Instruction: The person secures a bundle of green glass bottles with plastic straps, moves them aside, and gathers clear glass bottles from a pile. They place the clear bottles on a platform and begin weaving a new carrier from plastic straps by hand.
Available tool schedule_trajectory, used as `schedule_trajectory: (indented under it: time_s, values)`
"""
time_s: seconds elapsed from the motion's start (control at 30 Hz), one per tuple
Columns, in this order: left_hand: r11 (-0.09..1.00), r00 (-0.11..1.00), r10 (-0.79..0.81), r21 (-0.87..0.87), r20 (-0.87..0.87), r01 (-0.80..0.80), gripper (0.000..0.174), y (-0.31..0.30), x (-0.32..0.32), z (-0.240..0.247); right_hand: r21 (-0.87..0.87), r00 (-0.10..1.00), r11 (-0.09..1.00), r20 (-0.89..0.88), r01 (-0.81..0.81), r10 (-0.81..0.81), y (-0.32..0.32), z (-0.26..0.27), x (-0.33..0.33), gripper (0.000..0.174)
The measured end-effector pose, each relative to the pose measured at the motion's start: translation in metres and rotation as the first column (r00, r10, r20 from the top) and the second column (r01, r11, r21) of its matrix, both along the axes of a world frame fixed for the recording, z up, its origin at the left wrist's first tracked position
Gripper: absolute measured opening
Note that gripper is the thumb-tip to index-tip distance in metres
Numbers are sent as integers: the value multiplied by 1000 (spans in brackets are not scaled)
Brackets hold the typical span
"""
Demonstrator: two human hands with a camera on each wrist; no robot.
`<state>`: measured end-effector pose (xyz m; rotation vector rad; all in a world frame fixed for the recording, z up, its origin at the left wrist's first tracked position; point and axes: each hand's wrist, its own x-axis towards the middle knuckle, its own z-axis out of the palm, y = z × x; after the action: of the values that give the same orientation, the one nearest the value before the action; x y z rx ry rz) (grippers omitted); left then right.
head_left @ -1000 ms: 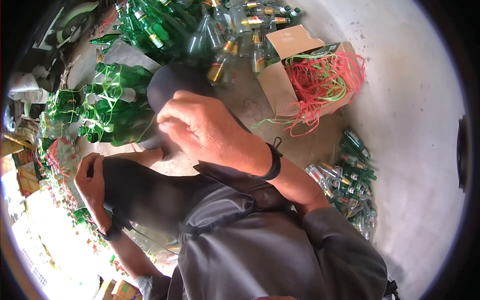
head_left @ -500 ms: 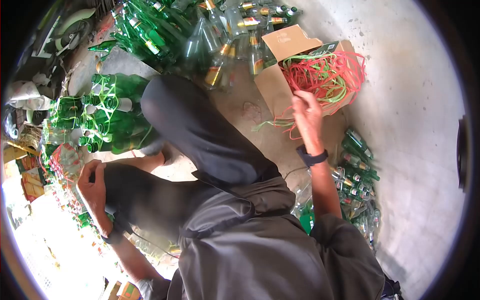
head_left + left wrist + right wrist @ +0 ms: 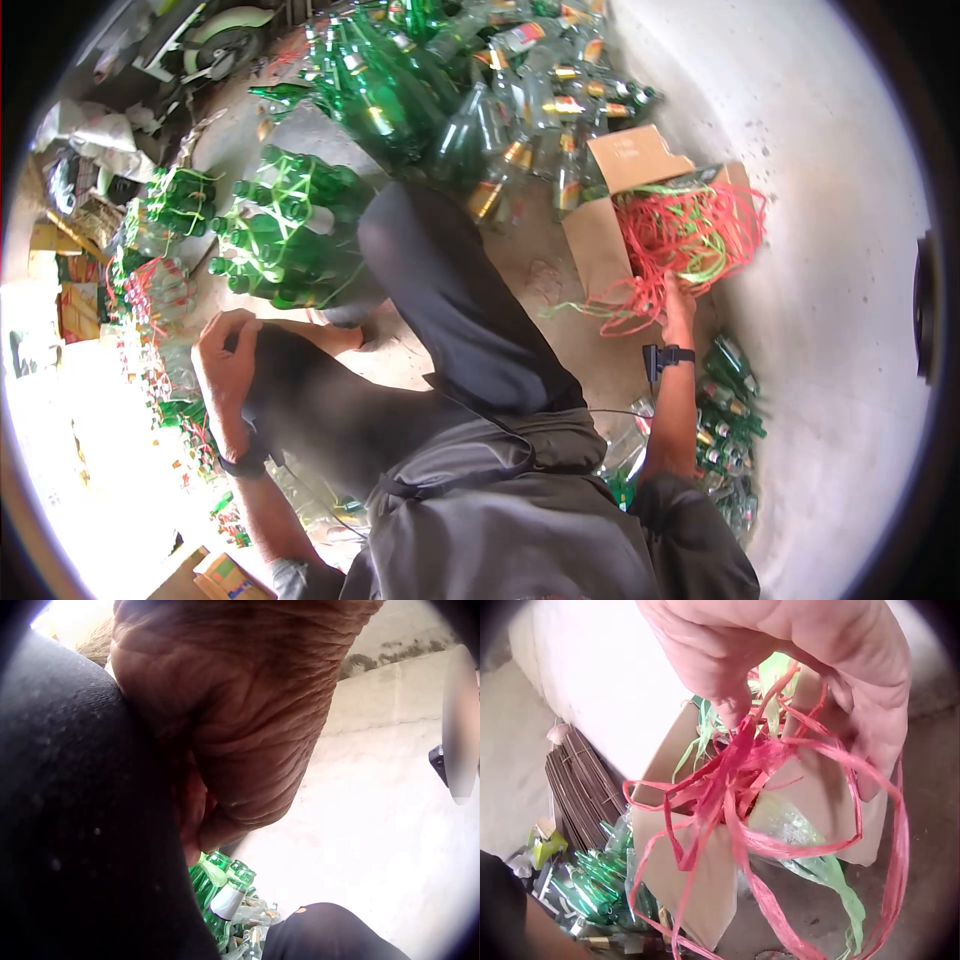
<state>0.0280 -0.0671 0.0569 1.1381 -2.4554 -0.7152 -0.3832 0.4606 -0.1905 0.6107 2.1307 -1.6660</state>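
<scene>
My right hand [image 3: 679, 306] is at the near edge of an open cardboard box [image 3: 597, 240] heaped with red and green plastic string [image 3: 650, 240]. In the right wrist view its thumb [image 3: 731, 709] and fingers [image 3: 877, 742] arch apart over the red strands [image 3: 739, 769], with the thumb tip right at a bunched part. Several strands hang in loops over the box's side. My left hand [image 3: 224, 360] rests on the left knee, its fingers loosely curled and holding nothing. Beyond that knee stands a bundle of green bottles [image 3: 300, 235] tied with light green string.
Loose green bottles [image 3: 375, 100] and clear bottles [image 3: 490, 130] crowd the floor ahead. More bottles [image 3: 730, 400] lie along the pale wall [image 3: 820, 280] at right. Other tied bottles [image 3: 180, 200] stand at far left. A cable [image 3: 615, 411] runs near the right wrist.
My right hand has moved from over the knees near the tied green bottles, across to the right, and into the string at the box. The left hand stays on the knee. The head view has shifted.
</scene>
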Motion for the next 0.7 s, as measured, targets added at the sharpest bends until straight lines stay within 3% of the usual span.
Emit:
schedule_trajectory:
  time_s: [0.07,0.1,0.23,0.37,0.47,0.6,0.67,0.7]
  values:
    - [1000,1000,-2,-16,-16,1,9,0,-1,0,-116,993,992,-109,-52,39,22,-55,-21,37]
    - [1000,999,-20,-20,-27,19,9,1,-2,0,-165,996,986,-85,-10,-5,10,-47,-19,28]
    - [997,998,-43,-64,-35,40,8,5,-7,4,-162,990,980,102,115,-99,-16,-17,-15,23]
    - [992,999,-41,-123,-12,39,7,8,-9,8,-241,986,959,105,151,-129,-10,-36,-24,22]
    - [992,998,-49,-118,-28,45,7,5,-6,5,-178,988,973,78,145,-133,-13,-29,-18,21]
    - [992,998,-45,-120,-35,40,7,6,-7,7,-258,985,952,-6,164,-171,-4,-33,-6,21]
    - [990,998,-50,-135,-40,44,6,5,-8,5,-295,997,953,14,73,-72,8,-31,-6,21]
    - [990,998,-52,-132,-42,46,6,5,-9,4,-318,992,940,13,126,-128,2,-19,0,20]
